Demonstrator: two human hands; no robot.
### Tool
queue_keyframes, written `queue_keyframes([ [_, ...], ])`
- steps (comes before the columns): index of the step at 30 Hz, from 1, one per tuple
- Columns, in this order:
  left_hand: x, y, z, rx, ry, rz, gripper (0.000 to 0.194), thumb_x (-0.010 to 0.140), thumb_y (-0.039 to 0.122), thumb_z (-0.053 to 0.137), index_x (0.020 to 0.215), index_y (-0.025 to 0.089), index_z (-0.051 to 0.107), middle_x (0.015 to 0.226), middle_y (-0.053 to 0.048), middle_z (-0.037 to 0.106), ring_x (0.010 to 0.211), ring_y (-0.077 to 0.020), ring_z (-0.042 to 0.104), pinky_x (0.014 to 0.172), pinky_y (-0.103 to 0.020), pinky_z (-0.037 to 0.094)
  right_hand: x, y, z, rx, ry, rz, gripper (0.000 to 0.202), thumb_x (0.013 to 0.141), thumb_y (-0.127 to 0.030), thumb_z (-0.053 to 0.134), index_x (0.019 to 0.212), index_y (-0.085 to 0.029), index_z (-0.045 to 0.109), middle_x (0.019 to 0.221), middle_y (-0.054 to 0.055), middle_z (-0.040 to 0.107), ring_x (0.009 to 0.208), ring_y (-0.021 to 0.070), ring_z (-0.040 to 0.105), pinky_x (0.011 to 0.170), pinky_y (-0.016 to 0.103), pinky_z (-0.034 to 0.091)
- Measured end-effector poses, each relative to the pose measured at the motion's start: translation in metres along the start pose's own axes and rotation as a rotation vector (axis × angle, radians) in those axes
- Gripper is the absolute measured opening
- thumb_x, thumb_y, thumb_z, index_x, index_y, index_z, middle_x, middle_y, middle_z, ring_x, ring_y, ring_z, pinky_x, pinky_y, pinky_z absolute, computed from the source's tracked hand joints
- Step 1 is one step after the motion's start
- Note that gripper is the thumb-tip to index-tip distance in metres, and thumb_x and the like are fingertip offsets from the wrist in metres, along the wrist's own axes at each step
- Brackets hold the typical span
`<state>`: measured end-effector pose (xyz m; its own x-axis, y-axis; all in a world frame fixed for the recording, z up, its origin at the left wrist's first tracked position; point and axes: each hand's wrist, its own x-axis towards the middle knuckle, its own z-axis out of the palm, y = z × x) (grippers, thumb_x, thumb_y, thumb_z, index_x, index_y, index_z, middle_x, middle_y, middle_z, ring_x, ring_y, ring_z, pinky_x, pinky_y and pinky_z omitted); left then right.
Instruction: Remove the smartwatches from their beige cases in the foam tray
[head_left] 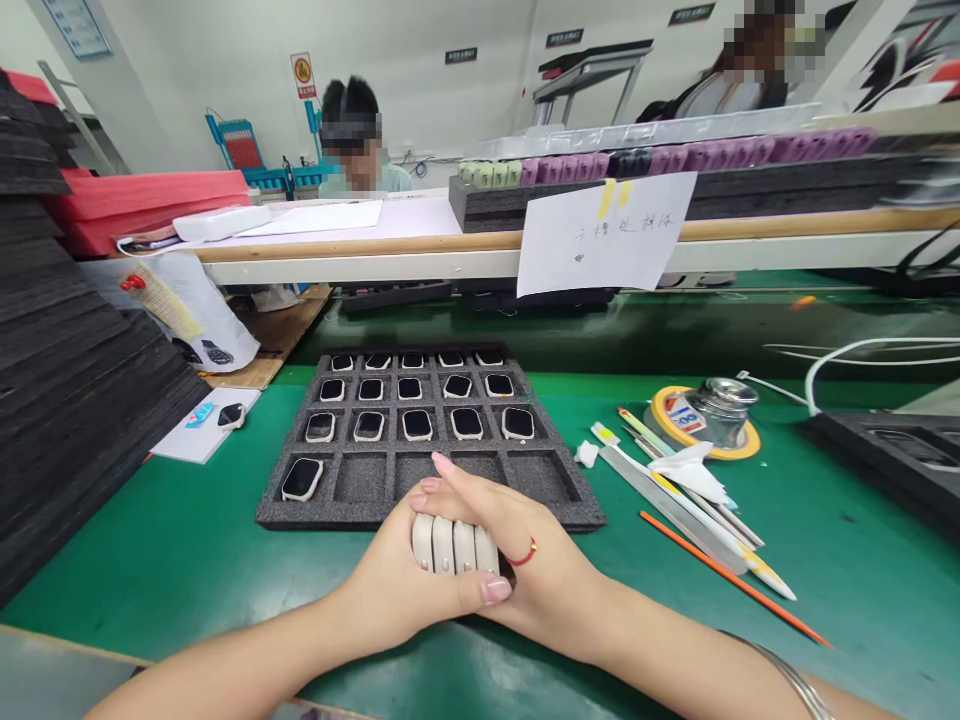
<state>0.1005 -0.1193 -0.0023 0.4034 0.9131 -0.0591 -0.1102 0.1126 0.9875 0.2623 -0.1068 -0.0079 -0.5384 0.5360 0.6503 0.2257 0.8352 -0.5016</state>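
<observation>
Several pale smartwatch cases (pixel 454 546) stand side by side in a row, clasped between my two hands. My left hand (pixel 405 560) is wrapped round them from the left, its thumb across the near side. From the right, my right hand (pixel 517 535) closes over them, fingers over the far side; its fingertips are partly hidden. Just beyond the hands lies a black foam tray (pixel 315 512) with square pockets. Smartwatches with dark screens (pixel 417 425) fill its back rows, and one more watch (pixel 302 479) sits in the front-left pocket. My hands partly cover the front row.
Right of the tray lie a brush (pixel 697 510), an orange stick (pixel 735 578), yellow tape (pixel 739 440) and a glass bottle (pixel 720 405). Stacked black foam (pixel 67 380) rises at the left, near a loose watch (pixel 232 415) on a white pad. A shelf (pixel 360 262) crosses behind; two people are beyond.
</observation>
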Motion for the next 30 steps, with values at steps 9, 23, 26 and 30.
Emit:
queue_keyframes([
  [9, -0.005, 0.004, -0.004, 0.19, 0.012, 0.254, 0.056, 0.067, 0.017, 0.085, 0.114, 0.025, 0.056, 0.111, -0.004, 0.072, 0.105, -0.0216, 0.068, 0.092, -0.033, 0.053, 0.0, -0.009, -0.014, 0.143, 0.104, 0.038, 0.073, 0.093, -0.059, 0.051, 0.153, -0.026, 0.026, 0.137, 0.012, 0.055, 0.127, 0.0268, 0.054, 0.109, 0.044, 0.044],
  [23, -0.012, 0.006, -0.006, 0.46, -0.014, 0.445, 0.044, 0.076, 0.014, 0.078, 0.112, 0.029, 0.059, 0.113, -0.004, 0.07, 0.097, -0.02, 0.068, 0.085, -0.03, 0.052, 0.007, -0.007, -0.011, 0.872, -0.094, 0.777, 0.084, 0.079, -0.076, 0.057, 0.14, -0.021, 0.043, 0.104, 0.01, 0.072, 0.103, 0.0283, 0.068, 0.092, 0.048, 0.053],
  [26, -0.01, 0.002, -0.007, 0.491, -0.054, 0.528, 0.044, 0.081, 0.009, 0.07, 0.118, 0.029, 0.057, 0.115, -0.005, 0.067, 0.111, -0.0225, 0.062, 0.098, -0.036, 0.047, 0.006, -0.011, -0.007, 0.869, -0.068, 0.782, 0.099, 0.062, -0.056, 0.084, 0.143, -0.021, 0.039, 0.123, 0.013, 0.066, 0.112, 0.0295, 0.066, 0.092, 0.043, 0.056],
  [30, -0.009, 0.001, -0.006, 0.459, -0.009, 0.514, 0.08, 0.069, 0.013, 0.083, 0.136, 0.034, 0.045, 0.141, -0.007, 0.045, 0.135, -0.0283, 0.041, 0.112, -0.042, 0.034, 0.007, -0.016, -0.006, 0.599, 0.036, 0.707, 0.105, 0.06, -0.022, 0.088, 0.149, -0.027, 0.032, 0.119, 0.007, 0.069, 0.103, 0.025, 0.07, 0.089, 0.039, 0.058],
])
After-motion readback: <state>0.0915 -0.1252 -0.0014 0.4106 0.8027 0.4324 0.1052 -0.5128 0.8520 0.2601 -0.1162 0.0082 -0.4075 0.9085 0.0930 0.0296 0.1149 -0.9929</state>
